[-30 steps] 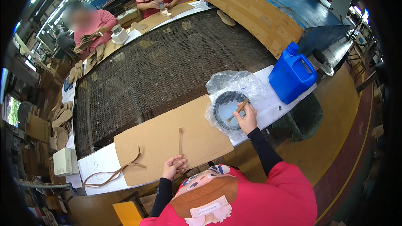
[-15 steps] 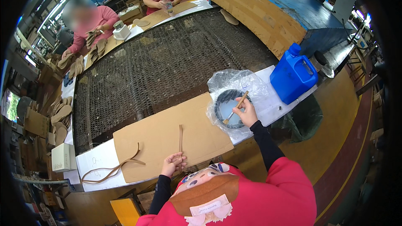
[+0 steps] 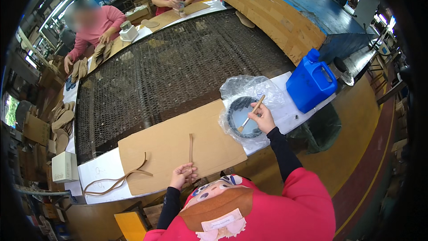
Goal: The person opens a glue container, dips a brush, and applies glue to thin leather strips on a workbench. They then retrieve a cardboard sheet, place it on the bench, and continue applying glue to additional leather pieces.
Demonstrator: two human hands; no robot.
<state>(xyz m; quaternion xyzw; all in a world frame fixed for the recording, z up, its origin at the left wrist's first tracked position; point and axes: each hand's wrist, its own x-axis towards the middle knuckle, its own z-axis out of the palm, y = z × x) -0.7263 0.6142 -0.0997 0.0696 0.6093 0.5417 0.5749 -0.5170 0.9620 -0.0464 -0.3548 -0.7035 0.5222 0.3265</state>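
Between the fingers of my left hand point(image 3: 182, 175) is the lower end of a narrow brown strip point(image 3: 191, 148), which points away from me over a cardboard sheet point(image 3: 156, 140). My right hand point(image 3: 264, 119) grips the wooden handle of a paintbrush point(image 3: 257, 106). The brush's bristles are down inside a round dark tub point(image 3: 230, 120) of whitish liquid, set in clear plastic film point(image 3: 240, 85). More brown strips point(image 3: 120, 180) lie loosely curved across the left end of the cardboard and the white paper beside it.
A blue jug point(image 3: 310, 82) stands right of the tub. Beyond the cardboard stretches a dark mesh conveyor point(image 3: 169, 62), with a large blue-topped box point(image 3: 276, 9) at its far right. A small white box point(image 3: 64, 168) and stacked insoles point(image 3: 63, 120) are at left. Two people work across the mesh.
My hands keep nearly the same pose, with the brush still in the tub. Across the mesh, the person in pink has lowered the insoles they held and reaches toward the piles.
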